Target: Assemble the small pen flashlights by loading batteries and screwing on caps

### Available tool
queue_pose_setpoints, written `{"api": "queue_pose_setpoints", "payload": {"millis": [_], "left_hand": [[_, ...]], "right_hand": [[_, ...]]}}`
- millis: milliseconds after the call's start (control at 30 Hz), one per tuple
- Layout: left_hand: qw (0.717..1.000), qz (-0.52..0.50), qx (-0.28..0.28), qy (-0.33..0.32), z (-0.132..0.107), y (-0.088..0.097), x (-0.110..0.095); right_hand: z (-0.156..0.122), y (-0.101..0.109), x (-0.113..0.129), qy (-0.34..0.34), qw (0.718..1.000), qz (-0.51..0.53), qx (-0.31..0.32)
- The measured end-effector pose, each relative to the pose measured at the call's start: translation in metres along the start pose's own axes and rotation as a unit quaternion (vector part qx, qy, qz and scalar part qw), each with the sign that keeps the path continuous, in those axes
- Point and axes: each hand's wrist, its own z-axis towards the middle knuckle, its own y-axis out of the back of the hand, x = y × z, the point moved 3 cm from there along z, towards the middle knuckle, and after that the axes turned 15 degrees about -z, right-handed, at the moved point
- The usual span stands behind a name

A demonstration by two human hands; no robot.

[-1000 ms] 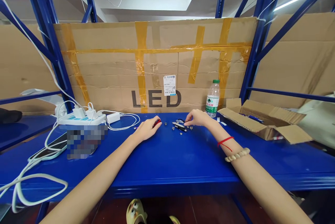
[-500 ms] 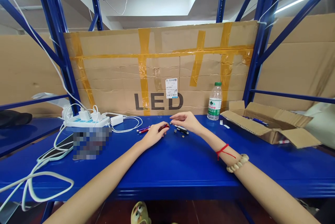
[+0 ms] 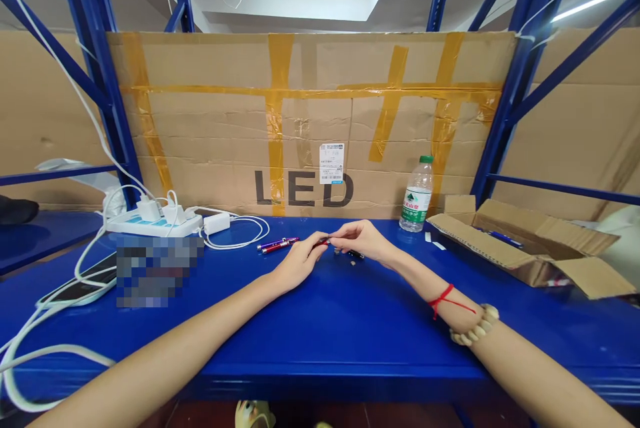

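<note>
My left hand (image 3: 299, 259) and my right hand (image 3: 361, 239) meet above the blue shelf top (image 3: 330, 321). Both pinch a small red pen-shaped light (image 3: 323, 241) between their fingertips, the left from the left end, the right from the right end. Just behind the right hand lie a black pen-shaped light (image 3: 354, 255) and small round parts on the shelf. Two more pen lights (image 3: 277, 245), one purple and one red, lie side by side to the left of my hands.
A taped cardboard sheet marked LED (image 3: 300, 188) stands at the back. A water bottle (image 3: 417, 195) and an open cardboard box (image 3: 525, 241) sit at the right. A white power strip (image 3: 153, 223) with chargers, white cables and a phone (image 3: 75, 288) lie at the left.
My right hand left the small parts on the shelf and came to the left hand. Both now grip the red light, lifted off the surface.
</note>
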Motion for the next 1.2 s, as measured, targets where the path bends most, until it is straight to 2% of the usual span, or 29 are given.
{"api": "queue_pose_setpoints", "payload": {"millis": [167, 400, 600, 833, 967, 1200], "left_hand": [[0.999, -0.01, -0.017, 0.033, 0.001, 0.001, 0.001], [0.996, -0.077, 0.029, 0.045, 0.0, -0.006, 0.007], [0.997, -0.041, 0.061, 0.031, -0.005, -0.007, 0.0], [0.999, -0.027, 0.04, -0.006, -0.006, -0.005, -0.002], [0.999, -0.004, 0.015, -0.038, -0.006, -0.003, -0.003], [0.994, 0.073, -0.036, -0.07, -0.006, 0.005, -0.012]], "right_hand": [[0.001, -0.002, 0.003, 0.048, 0.996, -0.062, -0.05], [0.003, 0.005, 0.002, 0.146, 0.98, -0.135, -0.001], [-0.001, 0.005, 0.003, 0.172, 0.973, -0.155, 0.009], [-0.002, 0.002, -0.004, 0.157, 0.968, -0.196, -0.002], [-0.005, -0.001, 0.001, 0.156, 0.963, -0.218, -0.037], [-0.005, -0.008, 0.008, 0.098, 0.977, -0.165, -0.089]]}}
